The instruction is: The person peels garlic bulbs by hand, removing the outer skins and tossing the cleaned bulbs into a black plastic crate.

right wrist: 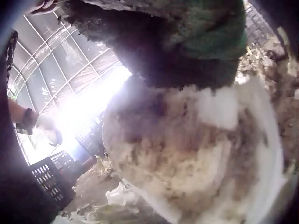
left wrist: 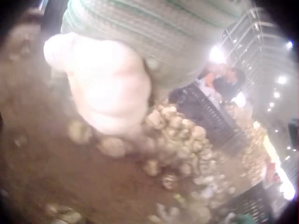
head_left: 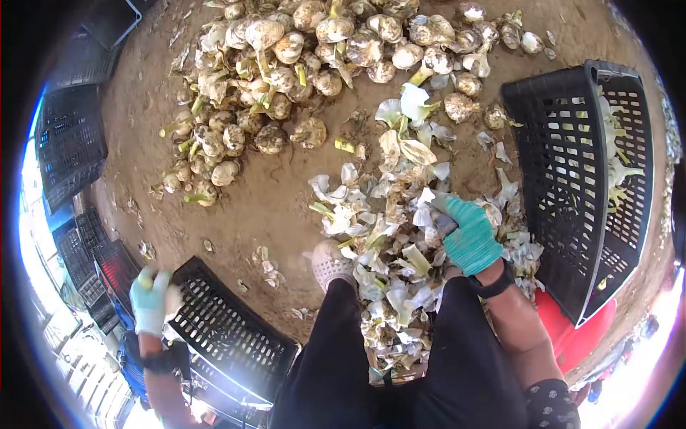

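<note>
My left hand (head_left: 148, 304), in a pale green and white glove, is raised over a black crate at the lower left, blurred in the head view. It grips a smooth white garlic bulb (left wrist: 110, 86), large in the left wrist view. My right hand (head_left: 471, 236), in a teal glove, is over the heap of loose garlic skins (head_left: 400, 286) between my legs. It pinches a dirt-stained piece of garlic skin (right wrist: 187, 158), which curves like a cup in the right wrist view. The fingertips there are partly hidden.
A big pile of unpeeled garlic bulbs (head_left: 250, 86) lies ahead on the dirt floor. At the right stands a black crate (head_left: 557, 157) with pale stalks inside, beside a red object (head_left: 582, 336). The left black crate (head_left: 229, 322) sits near my leg. More crates (head_left: 68, 143) line the far left.
</note>
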`<state>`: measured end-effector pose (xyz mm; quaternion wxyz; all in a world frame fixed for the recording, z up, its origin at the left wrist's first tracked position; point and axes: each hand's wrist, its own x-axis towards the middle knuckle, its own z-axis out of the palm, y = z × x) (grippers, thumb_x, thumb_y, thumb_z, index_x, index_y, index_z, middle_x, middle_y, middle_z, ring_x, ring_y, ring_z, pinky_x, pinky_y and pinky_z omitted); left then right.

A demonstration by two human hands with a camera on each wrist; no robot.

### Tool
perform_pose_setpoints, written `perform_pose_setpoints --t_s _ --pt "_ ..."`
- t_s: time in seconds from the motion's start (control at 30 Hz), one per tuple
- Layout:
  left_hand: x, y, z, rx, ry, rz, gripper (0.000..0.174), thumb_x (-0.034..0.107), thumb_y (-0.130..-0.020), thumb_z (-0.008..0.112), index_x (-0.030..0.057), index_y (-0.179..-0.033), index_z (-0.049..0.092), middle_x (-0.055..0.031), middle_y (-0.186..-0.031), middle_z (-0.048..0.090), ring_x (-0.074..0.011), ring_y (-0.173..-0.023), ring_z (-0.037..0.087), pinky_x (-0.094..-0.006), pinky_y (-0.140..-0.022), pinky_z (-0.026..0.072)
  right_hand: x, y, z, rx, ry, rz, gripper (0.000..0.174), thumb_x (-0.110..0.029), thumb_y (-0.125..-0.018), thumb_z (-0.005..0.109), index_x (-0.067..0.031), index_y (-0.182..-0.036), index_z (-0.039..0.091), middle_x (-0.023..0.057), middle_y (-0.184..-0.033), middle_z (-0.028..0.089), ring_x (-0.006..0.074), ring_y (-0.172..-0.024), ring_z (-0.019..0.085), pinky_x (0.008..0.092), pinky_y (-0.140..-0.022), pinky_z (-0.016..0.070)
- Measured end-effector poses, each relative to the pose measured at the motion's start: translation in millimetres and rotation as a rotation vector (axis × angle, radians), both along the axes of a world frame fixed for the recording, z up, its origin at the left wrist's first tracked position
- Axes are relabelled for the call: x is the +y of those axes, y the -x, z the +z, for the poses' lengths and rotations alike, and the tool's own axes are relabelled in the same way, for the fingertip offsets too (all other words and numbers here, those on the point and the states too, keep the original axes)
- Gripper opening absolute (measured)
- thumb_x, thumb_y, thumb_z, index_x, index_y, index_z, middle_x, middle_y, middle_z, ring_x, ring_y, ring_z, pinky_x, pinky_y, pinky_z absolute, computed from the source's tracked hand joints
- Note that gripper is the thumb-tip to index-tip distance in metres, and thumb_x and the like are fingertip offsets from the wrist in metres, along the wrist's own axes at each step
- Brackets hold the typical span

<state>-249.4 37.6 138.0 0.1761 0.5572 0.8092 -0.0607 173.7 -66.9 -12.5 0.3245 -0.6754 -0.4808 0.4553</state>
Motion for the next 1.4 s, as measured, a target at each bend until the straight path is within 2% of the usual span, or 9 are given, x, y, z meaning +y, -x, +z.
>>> perform_pose_setpoints --t_s 0.07,0.1,0.2,0.33,0.4,0.63,0.8,0.93,1.4 --pt "-14.4 65.5 33.2 0.592 0.37 -0.046 0.035 0.028 -0.064 0.065 0.0007 -0.085 0.059 -0.0165 -0.074 0.059 -0.0314 -0.063 0.056 -0.0343 -0.058 0.0448 6.2 2.3 2.6 0.057 0.035 0.023 0.031 0.006 -0.064 0.048 0.0034 -0.093 0.058 0.0195 -0.085 0.059 0.0298 -0.078 0.059 0.0313 -0.07 0.0462" --pt "-25.4 85.8 47.5 0.699 0.584 -0.043 0.042 0.03 -0.059 0.067 0.0018 -0.088 0.059 -0.0166 -0.08 0.059 -0.031 -0.068 0.057 -0.0344 -0.064 0.0456 7.1 5.6 1.4 0.008 -0.034 0.06 0.036 0.009 -0.062 0.047 0.0037 -0.096 0.057 0.0161 -0.082 0.06 0.0198 -0.073 0.059 0.0266 -0.067 0.0454" --pt "-30.8 75.1 55.1 0.789 0.879 -0.166 0.056 0.032 -0.049 0.073 0.0054 -0.097 0.059 -0.0156 -0.094 0.057 -0.031 -0.08 0.057 -0.0346 -0.078 0.0452 10.6 16.2 -10.3 -0.032 -0.187 0.128 0.034 0.007 -0.061 0.048 0.0028 -0.094 0.058 0.0167 -0.083 0.06 0.0263 -0.075 0.059 0.0298 -0.069 0.0461" --pt "-3.5 -24.4 -16.5 0.095 0.325 -0.482 0.032 0.02 -0.063 0.063 0.0028 -0.09 0.056 -0.0153 -0.081 0.056 -0.0315 -0.079 0.055 -0.0358 -0.069 0.0434 13.5 17.1 -10.7 0.003 -0.074 0.155 0.025 -0.002 -0.061 0.055 0.001 -0.086 0.06 0.0179 -0.079 0.059 0.0325 -0.074 0.057 0.0353 -0.067 0.0462" --pt "17.7 -80.3 -71.0 -0.168 0.249 -0.529 0.047 0.016 -0.069 0.061 0.0033 -0.112 0.048 -0.0182 -0.103 0.053 -0.0328 -0.087 0.053 -0.0346 -0.075 0.0431 19.0 11.9 -1.2 -0.028 -0.011 0.211 0.026 0.0 -0.06 0.056 0.0008 -0.085 0.06 0.0172 -0.08 0.059 0.0312 -0.075 0.057 0.034 -0.069 0.0463" --pt "62.3 -211.4 -225.4 -0.33 -0.269 -0.613 0.045 0.014 -0.07 0.06 0.0091 -0.113 0.048 -0.0188 -0.111 0.048 -0.0338 -0.092 0.05 -0.0378 -0.08 0.0411 21.8 8.6 -14.1 -0.254 -0.224 0.067 0.027 -0.001 -0.064 0.058 -0.0018 -0.092 0.059 0.0165 -0.095 0.057 0.0296 -0.087 0.056 0.0353 -0.072 0.0455" --pt "46.8 -249.8 -209.0 -0.621 -0.022 -0.496 0.036 0.011 -0.065 0.066 0.0057 -0.099 0.056 -0.0161 -0.099 0.053 -0.0273 -0.086 0.054 -0.0332 -0.076 0.0431 37.1 16.9 -11.3 0.128 -0.019 -0.102 0.037 0.0 -0.066 0.054 0.0019 -0.104 0.053 0.0199 -0.097 0.055 0.0335 -0.086 0.055 0.0361 -0.072 0.0451" --pt "13.6 -270.7 -157.2 -0.745 0.237 -0.573 0.058 0.013 -0.059 0.07 -0.0027 -0.11 0.048 -0.0176 -0.101 0.053 -0.0266 -0.092 0.054 -0.0295 -0.08 0.0422 42.6 10.7 -8.9 -0.26 -0.206 0.053 0.034 -0.006 -0.067 0.06 0.0032 -0.099 0.053 0.021 -0.09 0.056 0.0342 -0.085 0.055 0.0342 -0.072 0.0467" --pt "-28.2 -262.3 -129.8 -0.913 0.167 -0.615 0.072 0.007 -0.057 0.068 -0.0033 -0.121 0.037 -0.0134 -0.095 0.057 -0.0205 -0.089 0.055 -0.0274 -0.08 0.0414 31.4 18.7 5.0 -0.076 -0.135 0.047 0.018 -0.014 -0.071 0.06 0.0026 -0.077 0.054 0.02 -0.072 0.054 0.0372 -0.068 0.052 0.0411 -0.06 0.0422"
